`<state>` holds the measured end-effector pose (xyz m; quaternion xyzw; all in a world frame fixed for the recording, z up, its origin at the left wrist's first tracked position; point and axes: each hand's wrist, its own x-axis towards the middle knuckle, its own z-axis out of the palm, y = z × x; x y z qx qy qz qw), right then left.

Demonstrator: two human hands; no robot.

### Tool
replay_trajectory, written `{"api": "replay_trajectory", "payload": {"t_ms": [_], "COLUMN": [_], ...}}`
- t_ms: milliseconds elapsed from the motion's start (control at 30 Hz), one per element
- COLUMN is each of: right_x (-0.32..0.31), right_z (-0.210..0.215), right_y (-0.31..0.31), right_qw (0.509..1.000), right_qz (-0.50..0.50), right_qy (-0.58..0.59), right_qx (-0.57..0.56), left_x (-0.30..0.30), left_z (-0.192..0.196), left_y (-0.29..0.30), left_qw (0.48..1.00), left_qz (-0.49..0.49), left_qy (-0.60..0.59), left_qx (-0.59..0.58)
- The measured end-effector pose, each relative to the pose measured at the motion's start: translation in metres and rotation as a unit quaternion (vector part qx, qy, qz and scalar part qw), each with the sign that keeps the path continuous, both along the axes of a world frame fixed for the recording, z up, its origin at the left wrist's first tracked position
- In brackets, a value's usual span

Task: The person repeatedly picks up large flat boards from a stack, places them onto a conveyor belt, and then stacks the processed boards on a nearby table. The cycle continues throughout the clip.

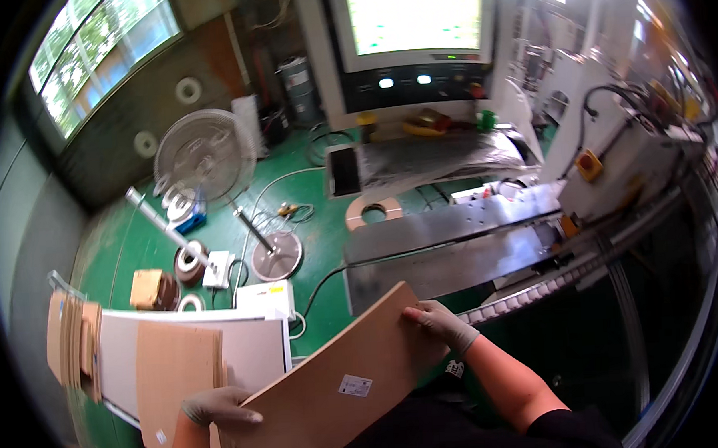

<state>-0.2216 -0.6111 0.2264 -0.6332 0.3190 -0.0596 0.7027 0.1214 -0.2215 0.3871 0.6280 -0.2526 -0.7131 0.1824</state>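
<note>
A long tan wooden board with a white label on its face is tilted in front of me, held by both hands. My left hand, in a pale glove, grips its lower left end, thumb on the face. My right hand, gloved too, closes on the upper right end, thumb on the face and the other fingers partly hidden. Just beyond my left hand, a stack of similar boards lies on a white-topped table.
More boards stand at the table's far left. To the right, a metal machine bed and a roller track lead to a white machine. A pedestal fan, tape rolls and cables lie beyond, below a lit screen.
</note>
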Motion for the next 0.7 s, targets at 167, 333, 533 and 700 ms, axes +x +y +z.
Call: {"api": "replay_trajectory", "payload": {"t_ms": [167,333,533,700], "right_x": [-0.115,-0.222,-0.315,-0.346], "right_z": [-0.016,-0.051,-0.109,-0.123], "right_y": [0.013,0.076,0.135,0.153], "right_qw": [0.984,0.907,0.719,0.654], "right_qz": [-0.177,-0.406,-0.641,-0.706], "right_qy": [-0.025,-0.109,-0.214,-0.212], "right_qx": [-0.015,0.026,0.163,0.169], "left_x": [0.046,0.003,-0.164,-0.242], "left_z": [-0.059,-0.131,-0.218,-0.239], "left_y": [-0.13,-0.237,-0.331,-0.376], "left_qw": [0.988,0.908,0.864,0.803], "left_qz": [0.051,0.197,0.277,0.211], "left_qy": [-0.025,0.289,0.392,0.533], "left_qx": [-0.145,-0.231,-0.151,-0.163]}}
